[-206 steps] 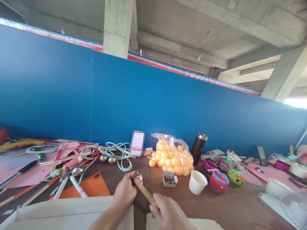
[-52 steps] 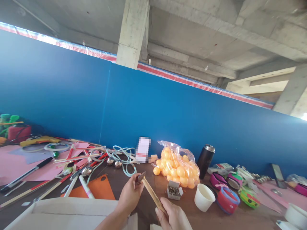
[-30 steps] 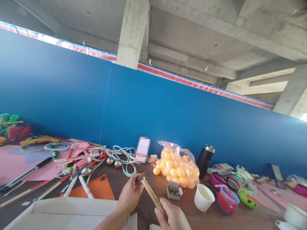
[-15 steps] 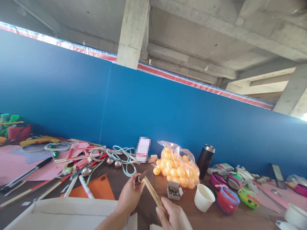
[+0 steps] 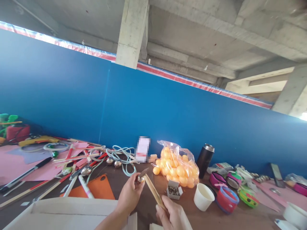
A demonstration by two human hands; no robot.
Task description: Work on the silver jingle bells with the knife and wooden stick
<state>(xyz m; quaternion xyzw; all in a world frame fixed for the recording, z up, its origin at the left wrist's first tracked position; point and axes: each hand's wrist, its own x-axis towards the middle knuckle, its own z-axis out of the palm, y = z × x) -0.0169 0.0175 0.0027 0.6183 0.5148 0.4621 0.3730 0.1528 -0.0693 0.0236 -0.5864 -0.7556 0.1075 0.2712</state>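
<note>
In the middle foreground my left hand (image 5: 129, 193) is closed on a small knife (image 5: 144, 172), whose dark pointed blade sticks out past the fingertips toward the right; its handle is mostly hidden. My right hand (image 5: 173, 213) grips the lower end of a flat wooden stick (image 5: 153, 191). The stick slants up and left, its far end beside the blade; I cannot tell if they touch. Just beyond is a small open box of metal bits (image 5: 174, 190). A clear bag of orange balls (image 5: 178, 167) lies behind it.
White cardboard (image 5: 76, 210) fills the lower left, with an orange sheet (image 5: 100, 188), sticks and pale cord (image 5: 122, 156) behind. On the right stand a white paper cup (image 5: 203, 197), a black bottle (image 5: 205, 159) and a red-blue round pouch (image 5: 227, 199). A blue partition (image 5: 168, 105) closes the back.
Both hands keep their grips in nearly the same place. The knife blade has shifted very slightly against the stick's far end.
</note>
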